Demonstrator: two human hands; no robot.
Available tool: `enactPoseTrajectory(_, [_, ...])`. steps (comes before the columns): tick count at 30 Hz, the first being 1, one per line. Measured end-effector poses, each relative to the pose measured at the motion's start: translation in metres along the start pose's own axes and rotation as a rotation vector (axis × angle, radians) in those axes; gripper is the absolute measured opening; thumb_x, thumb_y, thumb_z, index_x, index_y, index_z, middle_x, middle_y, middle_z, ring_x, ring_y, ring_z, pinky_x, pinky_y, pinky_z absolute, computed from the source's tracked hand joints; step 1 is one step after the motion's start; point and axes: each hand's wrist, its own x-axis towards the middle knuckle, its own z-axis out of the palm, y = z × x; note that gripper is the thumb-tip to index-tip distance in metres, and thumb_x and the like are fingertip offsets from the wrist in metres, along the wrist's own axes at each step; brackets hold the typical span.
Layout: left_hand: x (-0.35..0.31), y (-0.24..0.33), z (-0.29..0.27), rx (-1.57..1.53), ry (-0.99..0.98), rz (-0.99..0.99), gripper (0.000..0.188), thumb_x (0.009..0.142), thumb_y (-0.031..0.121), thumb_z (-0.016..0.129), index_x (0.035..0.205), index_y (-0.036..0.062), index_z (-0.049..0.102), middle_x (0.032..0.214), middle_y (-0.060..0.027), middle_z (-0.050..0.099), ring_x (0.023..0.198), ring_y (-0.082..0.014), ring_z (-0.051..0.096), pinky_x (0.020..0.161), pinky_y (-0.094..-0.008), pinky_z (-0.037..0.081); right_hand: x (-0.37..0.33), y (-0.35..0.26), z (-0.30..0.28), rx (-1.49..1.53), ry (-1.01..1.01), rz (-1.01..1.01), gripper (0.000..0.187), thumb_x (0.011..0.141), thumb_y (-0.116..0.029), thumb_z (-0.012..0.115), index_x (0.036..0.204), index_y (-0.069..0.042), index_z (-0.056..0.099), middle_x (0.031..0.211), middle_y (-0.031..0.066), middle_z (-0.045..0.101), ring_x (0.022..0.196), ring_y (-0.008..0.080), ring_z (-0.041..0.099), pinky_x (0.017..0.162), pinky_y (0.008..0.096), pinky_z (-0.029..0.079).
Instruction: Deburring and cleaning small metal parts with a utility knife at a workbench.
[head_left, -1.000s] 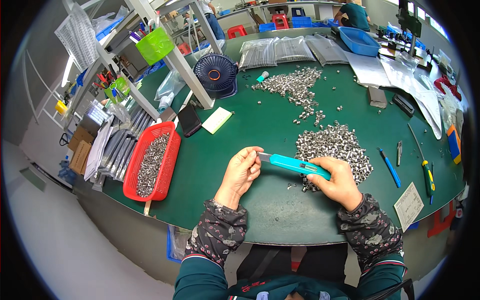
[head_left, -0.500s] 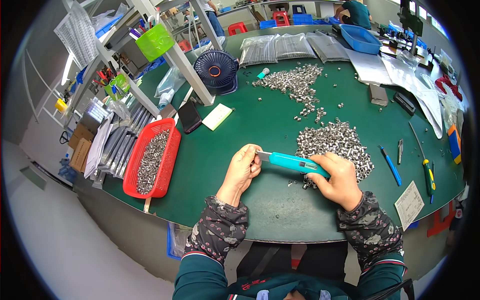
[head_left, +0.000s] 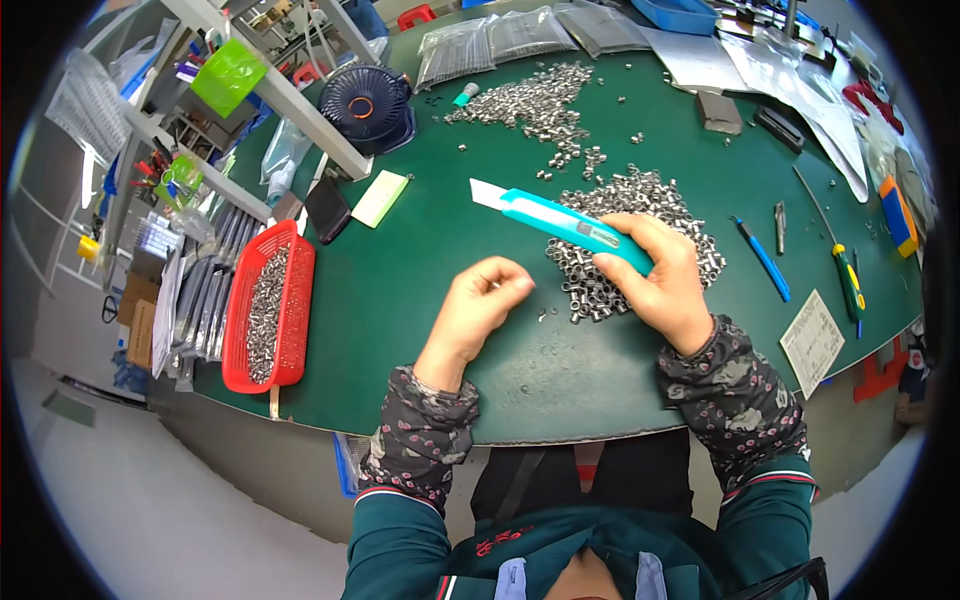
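Observation:
My right hand (head_left: 660, 275) grips a teal utility knife (head_left: 575, 224), its blade (head_left: 487, 194) out and pointing up and to the left. The knife passes over the near left side of a heap of small metal rings (head_left: 640, 205). Lower and to the left, apart from the blade, my left hand (head_left: 480, 305) is closed, thumb and forefinger together. Whether something small sits in those fingers is hidden. A few tiny bits (head_left: 545, 314) lie on the green table (head_left: 560, 390) between the hands.
A red basket of metal pieces (head_left: 296, 335) stands at the left, near a phone (head_left: 327, 209), a notepad (head_left: 381, 198) and a fan (head_left: 366, 108). More rings (head_left: 540, 100) spread farther back. To the right lie a blue pen-like tool (head_left: 765, 262), a screwdriver (head_left: 846, 280) and a paper slip (head_left: 812, 340).
The knife has moved away from my left hand, and its blade now stands clear and higher. My left hand has dropped back with curled fingers. The whole view has shifted slightly.

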Motion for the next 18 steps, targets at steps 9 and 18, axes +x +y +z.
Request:
enactPoseTrajectory(9, [-0.006, -0.01, 0.046, 0.867, 0.067, 0.389, 0.022, 0.065, 0.017, 0.072, 0.074, 0.0032, 0.058, 0.067, -0.0056, 0.052, 0.058, -0.0179, 0.052, 0.053, -0.0309, 0.042, -0.003, -0.004, -0.002, -0.001, -0.018, 0.008, 0.029, 0.07, -0.014, 0.068, 0.095, -0.001, 0.06, 0.081, 0.0128, 0.061, 0.072, 0.0269, 0.06, 0.063, 0.0323, 0.048])
enactPoseTrajectory(18, [0.0, -0.002, -0.002, -0.357, -0.099, 0.033, 0.011, 0.085, 0.011, 0.056, 0.094, 0.0058, 0.052, 0.071, 0.0009, 0.051, 0.051, -0.0027, 0.04, 0.039, -0.0148, 0.028, -0.001, -0.003, 0.0, -0.017, -0.038, -0.03, 0.027, 0.07, -0.013, 0.068, 0.093, -0.001, 0.061, 0.078, 0.013, 0.06, 0.068, 0.0271, 0.059, 0.061, 0.0319, 0.046])
